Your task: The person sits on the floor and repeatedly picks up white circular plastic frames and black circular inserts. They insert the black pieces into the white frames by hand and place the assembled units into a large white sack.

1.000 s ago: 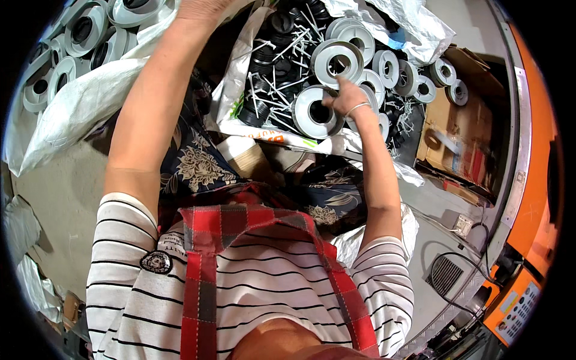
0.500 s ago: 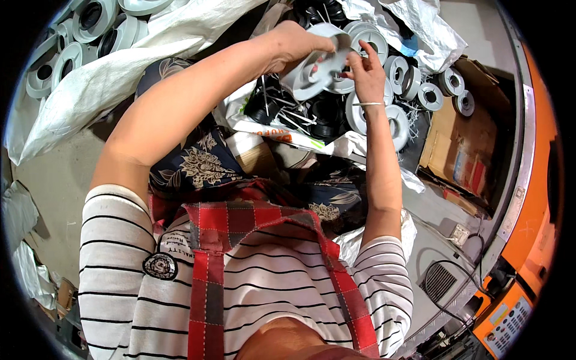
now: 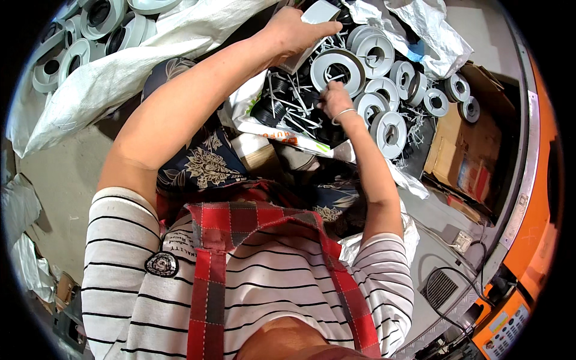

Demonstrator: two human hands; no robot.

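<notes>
Head view: catalogue, left to right.
Left heap: grey-white round plastic spools (image 3: 72,57) piled on a crinkled white woven sack (image 3: 120,78).
Left hand (image 3: 294,30): closed around a pale grey plastic reel part (image 3: 318,13); it has risen clear of the pile since half a second ago.
Change: hands have parted; one piece lifted off, one left below.
Right hand (image 3: 333,99): fingertips pinched on the rim of a grey flanged plastic disc with dark hub (image 3: 341,67), which rests atop the black bin of white plastic pins (image 3: 294,111).
Right row: matching smooth discs (image 3: 390,129), overlapping.
Far right: brown cardboard box (image 3: 465,144), matte.
</notes>
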